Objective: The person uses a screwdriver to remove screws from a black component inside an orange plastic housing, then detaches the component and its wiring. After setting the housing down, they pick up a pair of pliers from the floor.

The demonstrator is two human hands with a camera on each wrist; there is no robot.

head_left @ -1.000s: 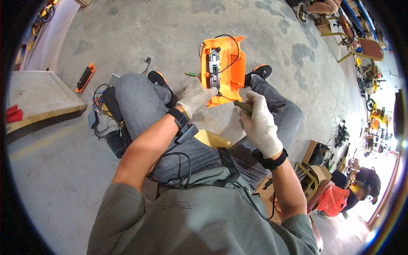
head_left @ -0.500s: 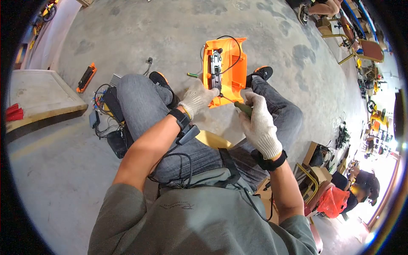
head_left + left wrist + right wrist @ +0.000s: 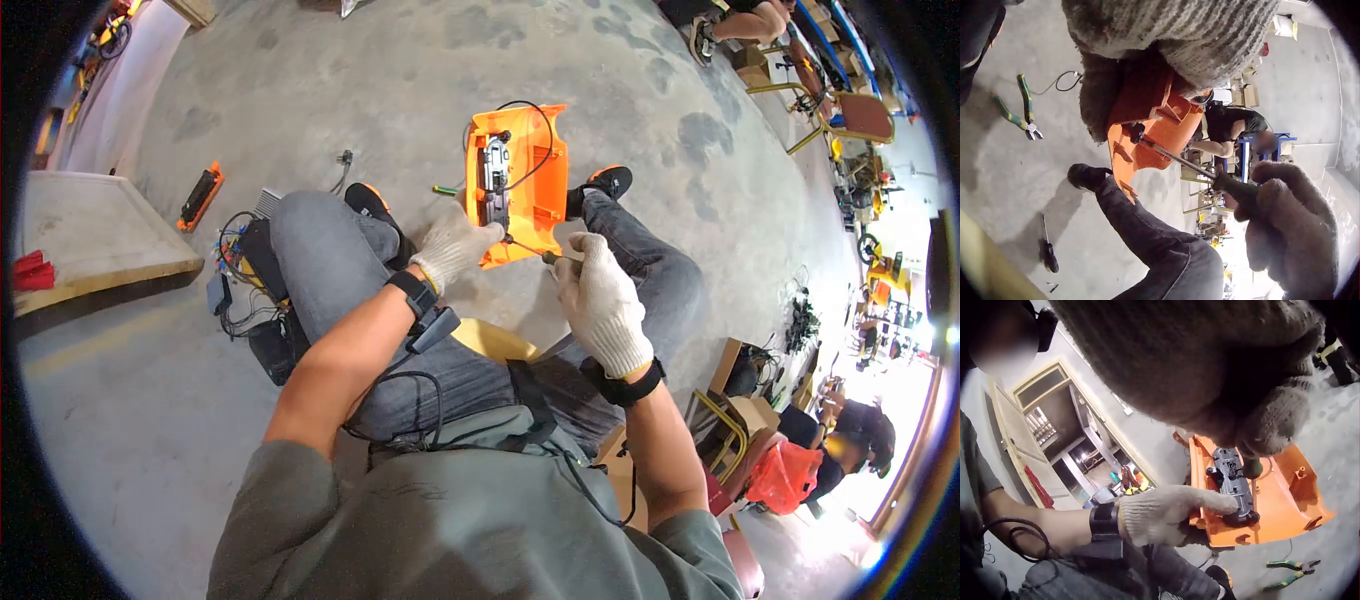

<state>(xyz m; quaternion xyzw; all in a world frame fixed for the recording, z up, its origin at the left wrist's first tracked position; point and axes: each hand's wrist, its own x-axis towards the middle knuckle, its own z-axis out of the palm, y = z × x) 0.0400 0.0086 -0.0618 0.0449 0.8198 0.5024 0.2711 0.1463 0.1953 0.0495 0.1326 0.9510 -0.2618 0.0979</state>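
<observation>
A hollow orange plastic cover (image 3: 540, 190) is tilted up between the person's feet, with a black-and-grey unit (image 3: 1232, 481) fixed along its inside and a black cable looping from it. My gloved left hand (image 3: 458, 245) grips the cover's left side near its lower end, its thumb lying over the unit in the right wrist view. My gloved right hand (image 3: 603, 305) holds a screwdriver (image 3: 1179, 159) by its green handle. The shaft points to a small dark fitting (image 3: 1137, 131) at the near end of the cover, with the tip right at it.
Green-handled pliers (image 3: 1027, 109) and a second screwdriver (image 3: 1049, 253) lie on the concrete floor. Left of the person are wired black boxes (image 3: 272, 340), a black-and-orange part (image 3: 201, 197) and a pale board (image 3: 110, 225). Chairs (image 3: 862, 117), cartons and other people stand off to the right.
The whole head view has shifted slightly, and the cover sits a little lower in it. Less of the screwdriver's green handle shows past the right hand. Both holds stay the same.
</observation>
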